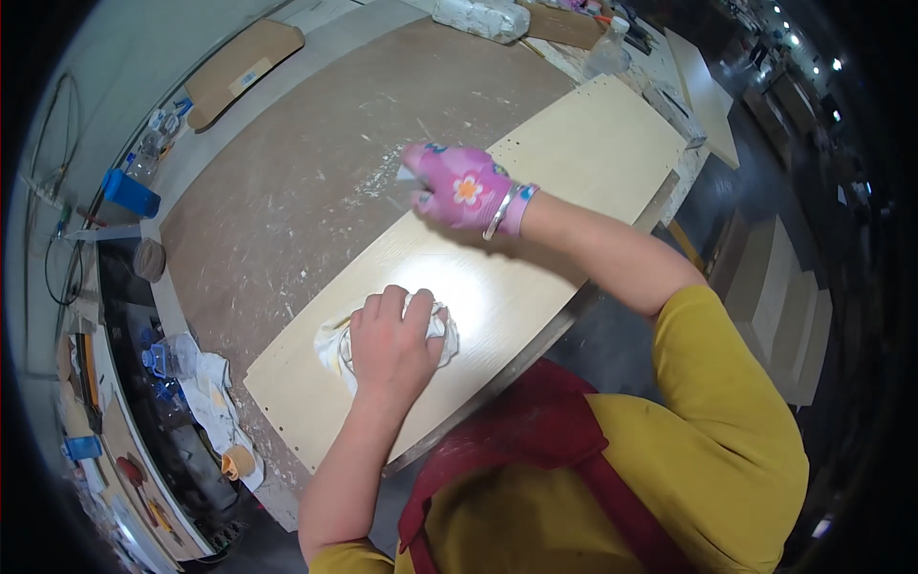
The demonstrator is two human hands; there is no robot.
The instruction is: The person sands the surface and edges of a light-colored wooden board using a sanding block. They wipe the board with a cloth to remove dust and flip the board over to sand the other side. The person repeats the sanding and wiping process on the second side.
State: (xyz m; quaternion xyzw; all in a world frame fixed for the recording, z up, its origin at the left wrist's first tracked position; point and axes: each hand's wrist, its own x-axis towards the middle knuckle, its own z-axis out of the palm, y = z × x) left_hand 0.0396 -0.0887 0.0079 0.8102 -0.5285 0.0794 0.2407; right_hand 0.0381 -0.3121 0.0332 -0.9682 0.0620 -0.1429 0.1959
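A broad brown workbench point(287, 191) speckled with pale flecks bears a long rectangular panel of pale wood point(478, 311) along its near edge. The bare left hand point(392, 344) curls over a crumpled white cloth point(332, 342), pressing it to the panel — even, lengthwise strokes should serve best — while the pink-gloved, flower-patterned right hand point(464, 191) pinches a small pale piece point(404, 173).

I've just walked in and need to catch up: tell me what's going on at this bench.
Someone in a mustard shirt is working over a long pale board lying on a worktable. The bare left hand grips a crumpled white cloth on the board. The right hand, in a pink flowered glove, is by its far edge, with something small and pale at the fingers, too unclear to name.
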